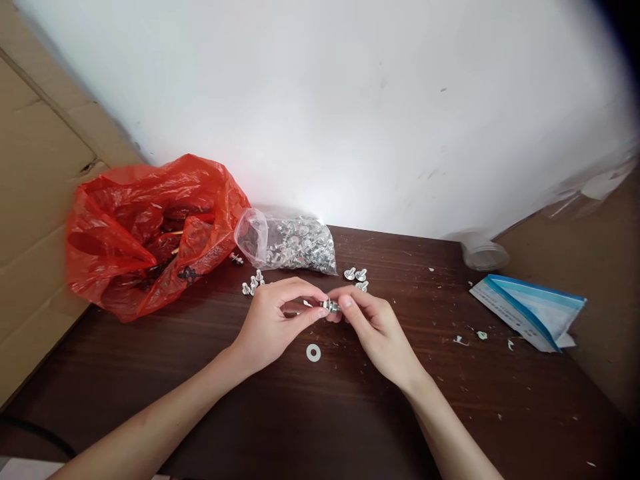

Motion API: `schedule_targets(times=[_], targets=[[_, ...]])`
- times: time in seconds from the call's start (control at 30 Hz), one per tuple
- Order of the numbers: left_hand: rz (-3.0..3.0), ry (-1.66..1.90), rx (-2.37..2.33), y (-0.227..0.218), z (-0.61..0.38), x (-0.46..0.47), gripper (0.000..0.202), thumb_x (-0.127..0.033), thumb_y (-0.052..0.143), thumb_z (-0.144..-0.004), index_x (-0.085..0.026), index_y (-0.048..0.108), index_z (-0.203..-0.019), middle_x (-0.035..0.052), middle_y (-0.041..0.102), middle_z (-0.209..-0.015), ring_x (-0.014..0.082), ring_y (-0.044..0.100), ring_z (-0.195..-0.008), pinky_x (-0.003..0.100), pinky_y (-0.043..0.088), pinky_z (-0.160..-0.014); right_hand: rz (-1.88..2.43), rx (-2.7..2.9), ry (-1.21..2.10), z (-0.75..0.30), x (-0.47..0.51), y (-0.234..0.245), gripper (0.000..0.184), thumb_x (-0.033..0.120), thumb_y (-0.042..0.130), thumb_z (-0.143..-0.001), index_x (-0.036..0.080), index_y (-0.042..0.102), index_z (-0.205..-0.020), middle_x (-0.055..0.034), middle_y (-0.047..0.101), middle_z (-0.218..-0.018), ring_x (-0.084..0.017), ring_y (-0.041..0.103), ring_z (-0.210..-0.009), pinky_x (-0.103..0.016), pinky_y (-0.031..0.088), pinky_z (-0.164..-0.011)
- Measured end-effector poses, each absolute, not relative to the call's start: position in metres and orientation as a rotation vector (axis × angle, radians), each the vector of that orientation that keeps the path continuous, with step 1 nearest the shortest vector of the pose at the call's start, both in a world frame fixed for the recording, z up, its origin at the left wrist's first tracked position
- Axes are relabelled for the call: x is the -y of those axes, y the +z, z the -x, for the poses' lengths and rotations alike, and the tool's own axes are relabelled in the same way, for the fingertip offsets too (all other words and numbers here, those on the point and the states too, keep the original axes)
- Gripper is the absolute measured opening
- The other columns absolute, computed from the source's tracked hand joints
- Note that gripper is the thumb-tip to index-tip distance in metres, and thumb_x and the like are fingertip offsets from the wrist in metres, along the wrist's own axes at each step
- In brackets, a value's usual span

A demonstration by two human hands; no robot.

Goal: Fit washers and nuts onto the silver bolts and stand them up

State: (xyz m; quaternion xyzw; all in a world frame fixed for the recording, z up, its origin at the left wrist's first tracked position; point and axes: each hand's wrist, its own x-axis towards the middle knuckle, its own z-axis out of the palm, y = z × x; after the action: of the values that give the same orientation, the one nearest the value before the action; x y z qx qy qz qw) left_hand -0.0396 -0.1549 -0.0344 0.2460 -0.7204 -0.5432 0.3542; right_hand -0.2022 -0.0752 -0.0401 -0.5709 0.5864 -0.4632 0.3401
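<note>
Between my two hands is a small silver bolt (332, 307) with what look like a nut and washers on it. My left hand (273, 317) pinches its left end between thumb and fingertips. The fingers of my right hand (373, 323) are closed on its right end. Just below the hands a flat washer (313, 353) lies on the dark wooden table. Several bolts (254, 281) stand beyond my left hand, and a few more bolts (355, 274) sit behind my right hand, partly hidden by it.
A red plastic bag (155, 233) stands open at the back left. Beside it lies a clear bag (300, 245) full of metal hardware. To the right are a blue-and-white packet (530, 310), a clear plastic cup (484, 253) and small scraps (481, 335). A white wall closes the back.
</note>
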Motion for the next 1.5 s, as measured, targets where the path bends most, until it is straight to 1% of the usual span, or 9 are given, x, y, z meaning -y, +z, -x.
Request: schedule_targets(times=[0.13, 0.2, 0.33, 0.53, 0.67, 0.8, 0.93, 1.07, 1.5], targets=[[-0.627, -1.451, 1.791, -0.037, 0.04, 0.155, 0.01, -0.016, 0.067, -0.078, -0.013, 0.069, -0.087, 0.0056, 0.065, -0.086, 0.0137, 0.064, -0.08, 0.024, 0.057, -0.072, 1.48, -1.488, -1.193, 0.203, 0.073, -0.039, 0.022, 0.036, 0.056, -0.088, 0.019, 0.055, -0.103, -0.0018, 0.062, -0.085, -0.013, 0.058, -0.075, -0.024, 0.045, -0.068], [-0.603, -1.468, 1.791, -0.038, 0.04, 0.154, 0.01, -0.016, 0.067, -0.078, -0.013, 0.069, -0.087, 0.0056, 0.064, -0.086, 0.0137, 0.064, -0.079, 0.024, 0.057, -0.071, 1.514, -1.489, -1.149, 0.203, 0.073, -0.04, 0.019, 0.037, 0.05, -0.091, 0.018, 0.056, -0.093, -0.0015, 0.061, -0.082, -0.011, 0.056, -0.073, -0.023, 0.043, -0.068], [-0.526, -1.495, 1.858, -0.04, 0.04, 0.151, 0.009, -0.016, 0.066, -0.079, -0.012, 0.067, -0.087, 0.0056, 0.062, -0.086, 0.0131, 0.064, -0.077, 0.025, 0.056, -0.07, 1.56, -1.523, -1.101, 0.2, 0.072, -0.047, 0.04, 0.04, 0.036, -0.097, 0.016, 0.052, -0.068, -0.0004, 0.054, -0.066, -0.009, 0.048, -0.062, -0.022, 0.037, -0.062], [-0.436, -1.382, 2.004, -0.039, 0.039, 0.146, 0.006, -0.014, 0.064, -0.08, -0.013, 0.064, -0.086, 0.0049, 0.058, -0.089, 0.011, 0.06, -0.077, 0.023, 0.056, -0.07, 1.394, -1.596, -1.185, 0.189, 0.074, -0.058, 0.048, 0.046, 0.032, -0.095, 0.017, 0.04, -0.058, 0.0024, 0.038, -0.053, -0.008, 0.036, -0.051, -0.021, 0.03, -0.05], [-0.584, -1.493, 1.976, -0.038, 0.04, 0.145, 0.035, -0.022, 0.07, -0.076, -0.017, 0.056, -0.108, 0.0059, 0.058, -0.099, 0.0144, 0.059, -0.087, 0.02, 0.056, -0.061, 1.411, -1.64, -1.267, 0.185, 0.075, -0.057, 0.047, 0.044, 0.032, -0.094, 0.017, 0.032, -0.055, 0.0038, 0.027, -0.051, -0.006, 0.023, -0.049, -0.022, 0.021, -0.046], [-0.64, -1.577, 1.964, -0.037, 0.041, 0.144, 0.028, -0.027, 0.064, -0.082, -0.017, 0.057, -0.107, 0.005, 0.061, -0.096, 0.0138, 0.06, -0.084, 0.021, 0.057, -0.061, 1.514, -1.646, -1.3, 0.184, 0.076, -0.054, 0.047, 0.04, 0.033, -0.095, 0.016, 0.035, -0.054, 0.0031, 0.029, -0.052, -0.006, 0.024, -0.049, -0.021, 0.02, -0.046], [-0.594, -1.473, 2.02, -0.034, 0.04, 0.144, 0.014, -0.018, 0.059, -0.083, -0.015, 0.061, -0.096, 0.0044, 0.059, -0.094, 0.012, 0.059, -0.083, 0.02, 0.058, -0.064, 1.503, -1.692, -1.333, 0.184, 0.076, -0.056, 0.048, 0.04, 0.033, -0.095, 0.016, 0.033, -0.053, 0.0034, 0.027, -0.05, -0.005, 0.023, -0.048, -0.022, 0.02, -0.045], [-0.548, -1.431, 2.058, -0.032, 0.041, 0.145, 0.023, -0.013, 0.059, -0.08, -0.016, 0.06, -0.103, 0.0053, 0.058, -0.101, 0.0141, 0.059, -0.093, 0.022, 0.059, -0.07, 1.519, -1.755, -1.366, 0.183, 0.077, -0.056, 0.048, 0.038, 0.033, -0.095, 0.017, 0.028, -0.053, 0.0037, 0.026, -0.049, -0.005, 0.023, -0.046, -0.022, 0.019, -0.044], [-0.603, -1.276, 2.118, -0.033, 0.042, 0.142, 0.02, -0.01, 0.055, -0.081, -0.014, 0.061, -0.1, 0.003, 0.06, -0.091, 0.0098, 0.06, -0.079, 0.02, 0.059, -0.07, 1.681, -1.827, -1.369, 0.179, 0.073, -0.054, 0.046, 0.029, 0.036, -0.097, 0.016, 0.037, -0.053, 0.0036, 0.037, -0.047, -0.005, 0.032, -0.044, -0.018, 0.025, -0.045]])
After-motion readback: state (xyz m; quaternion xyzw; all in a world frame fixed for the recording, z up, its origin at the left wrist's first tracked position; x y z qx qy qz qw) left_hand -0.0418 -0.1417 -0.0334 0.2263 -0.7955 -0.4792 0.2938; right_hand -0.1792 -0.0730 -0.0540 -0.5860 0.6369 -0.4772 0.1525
